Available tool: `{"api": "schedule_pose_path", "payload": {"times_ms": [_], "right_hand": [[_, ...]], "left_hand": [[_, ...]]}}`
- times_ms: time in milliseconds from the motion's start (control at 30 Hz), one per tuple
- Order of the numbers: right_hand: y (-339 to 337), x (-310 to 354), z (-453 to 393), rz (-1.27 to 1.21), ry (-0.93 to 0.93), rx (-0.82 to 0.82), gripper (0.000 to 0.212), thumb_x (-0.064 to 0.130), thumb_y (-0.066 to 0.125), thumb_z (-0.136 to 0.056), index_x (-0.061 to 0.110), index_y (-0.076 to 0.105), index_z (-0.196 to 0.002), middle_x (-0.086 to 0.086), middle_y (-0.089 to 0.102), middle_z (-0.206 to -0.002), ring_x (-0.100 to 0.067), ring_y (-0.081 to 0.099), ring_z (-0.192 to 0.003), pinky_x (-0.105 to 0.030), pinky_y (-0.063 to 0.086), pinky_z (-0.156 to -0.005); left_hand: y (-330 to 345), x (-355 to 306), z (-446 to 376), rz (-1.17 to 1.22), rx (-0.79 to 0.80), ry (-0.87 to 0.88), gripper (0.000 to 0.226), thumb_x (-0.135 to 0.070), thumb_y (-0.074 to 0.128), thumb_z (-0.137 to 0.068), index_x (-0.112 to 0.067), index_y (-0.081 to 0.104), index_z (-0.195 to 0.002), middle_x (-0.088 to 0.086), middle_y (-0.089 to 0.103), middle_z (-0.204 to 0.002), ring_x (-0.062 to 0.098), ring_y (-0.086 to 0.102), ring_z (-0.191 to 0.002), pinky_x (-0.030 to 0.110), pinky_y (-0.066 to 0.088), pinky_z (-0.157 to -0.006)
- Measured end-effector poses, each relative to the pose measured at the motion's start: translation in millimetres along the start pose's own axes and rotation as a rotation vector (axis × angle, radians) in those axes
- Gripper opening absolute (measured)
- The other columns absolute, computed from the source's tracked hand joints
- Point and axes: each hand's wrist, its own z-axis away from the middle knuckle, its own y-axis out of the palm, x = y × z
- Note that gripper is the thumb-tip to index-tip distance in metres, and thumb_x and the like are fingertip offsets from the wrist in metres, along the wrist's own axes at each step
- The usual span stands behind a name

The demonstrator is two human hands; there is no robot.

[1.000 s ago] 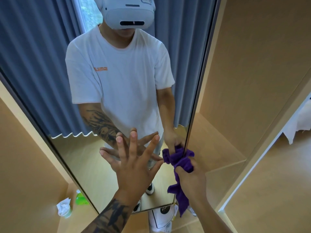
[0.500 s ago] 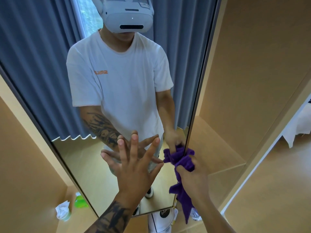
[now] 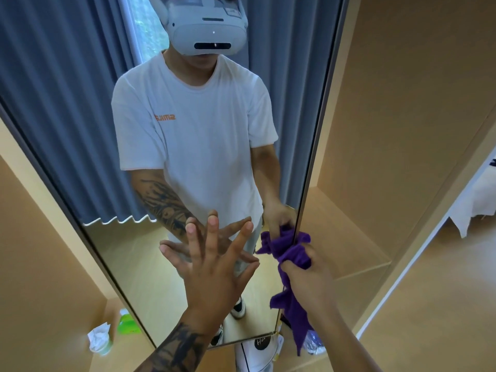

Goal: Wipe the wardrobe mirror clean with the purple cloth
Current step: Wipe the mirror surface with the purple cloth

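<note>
Purple cloth (image 3: 294, 255), bunched in the right hand (image 3: 308, 275) at lower right of frame, meets the mirror (image 3: 107, 237) along its right edge, probably to wipe there. At lower centre, the left hand (image 3: 214, 269), fingers spread, lies flat on the glass, likely steadying the door.

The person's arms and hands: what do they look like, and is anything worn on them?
Both forearms are bare; no sleeve, glove, watch or ring shows on them. The left forearm carries a dense dark tattoo that runs up to the wrist, while the left hand itself is unmarked. The right forearm and right hand show no markings. In the mirror, short white T-shirt sleeves end above the elbows.
</note>
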Motion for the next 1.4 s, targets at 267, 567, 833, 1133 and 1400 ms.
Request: {"api": "schedule_pose_path", "payload": {"times_ms": [267, 567, 833, 1133, 1400], "right_hand": [[-5.3, 13.1, -0.1, -0.116, -0.143, -0.014, 0.035, 0.004, 0.067, -0.092, 0.037, 0.071, -0.101, -0.01, 0.065, -0.076, -0.017, 0.056, -0.058, -0.029, 0.052, -0.053], [-7.0, 19.0, 1.7, -0.006, -0.096, -0.019, 0.029, 0.005, 0.066, -0.088, 0.033, 0.069, -0.088, -0.004, 0.064, -0.065, -0.014, 0.057, -0.055, -0.043, 0.058, -0.062], [-6.7, 26.2, 6.8, -0.131, -0.187, -0.021, 0.032, 0.003, 0.065, -0.092, 0.034, 0.071, -0.097, -0.005, 0.066, -0.071, -0.018, 0.06, -0.057, -0.022, 0.049, -0.049], [-10.2, 30.6, 0.1, -0.075, -0.172, -0.05, 0.029, -0.001, 0.064, -0.088, 0.027, 0.071, -0.09, 0.004, 0.057, -0.06, -0.008, 0.049, -0.049, -0.018, 0.045, -0.046], [-6.1, 17.5, 2.0, -0.008, -0.071, -0.013, 0.024, 0.004, 0.066, -0.09, 0.028, 0.069, -0.091, -0.009, 0.066, -0.071, -0.018, 0.059, -0.058, -0.043, 0.057, -0.061]], "left_hand": [[-1.0, 0.6, -0.2, 0.01, 0.008, 0.002, 0.085, -0.082, 0.059, -0.084, -0.049, 0.031, -0.158, 0.005, -0.014, -0.175, 0.037, -0.018, -0.16, 0.084, -0.007, -0.112], [-2.5, -0.2, -0.8, 0.007, 0.018, -0.001, 0.088, -0.081, 0.062, -0.082, -0.05, 0.03, -0.158, 0.005, -0.014, -0.175, 0.038, -0.017, -0.16, 0.085, -0.006, -0.111], [-3.5, 0.7, -1.2, 0.009, 0.034, -0.002, 0.088, -0.08, 0.061, -0.083, -0.05, 0.029, -0.159, 0.005, -0.013, -0.176, 0.038, -0.016, -0.16, 0.086, -0.003, -0.111], [-3.3, 0.2, -0.4, 0.006, 0.021, -0.003, 0.087, -0.08, 0.062, -0.081, -0.049, 0.032, -0.158, 0.006, -0.012, -0.176, 0.038, -0.016, -0.16, 0.086, -0.004, -0.111], [-3.9, -1.2, 0.1, -0.006, 0.028, -0.008, 0.086, -0.08, 0.055, -0.087, -0.05, 0.023, -0.161, 0.006, -0.013, -0.175, 0.039, -0.015, -0.16, 0.086, -0.004, -0.111]]}}
